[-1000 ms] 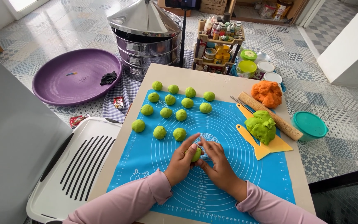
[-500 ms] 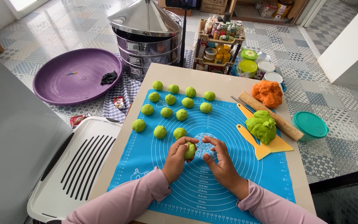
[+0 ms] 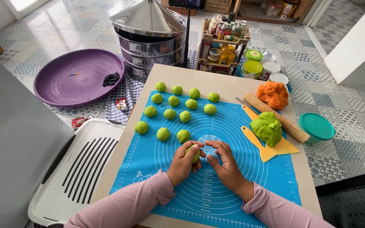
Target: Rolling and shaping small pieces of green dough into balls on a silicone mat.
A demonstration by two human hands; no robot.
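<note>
Blue mat on the bench, dough ball in my left hand.
From the head view, my left hand point(image 3: 184, 162) curls round a green dough ball point(image 3: 194, 154) on the blue mat point(image 3: 233, 126); my right hand point(image 3: 224, 162), half-curled and holding nothing, sits just right of it, fingertips near.

— What are you wearing on your arms?

— Long sleeves, both the same soft pink, a pale dusty shade. The cloth is plain, with no print, stripe or button that I can see, and it creases a little along the forearms.

— Where do the sleeves end?

— At the wrists, in narrow gathered cuffs. Past them my left hand point(image 3: 183, 162) and my right hand point(image 3: 227, 165) are bare: no gloves, no rings, no watch or bracelet showing.

— And the nails?

— Short and unpainted, as far as I can tell.
</note>
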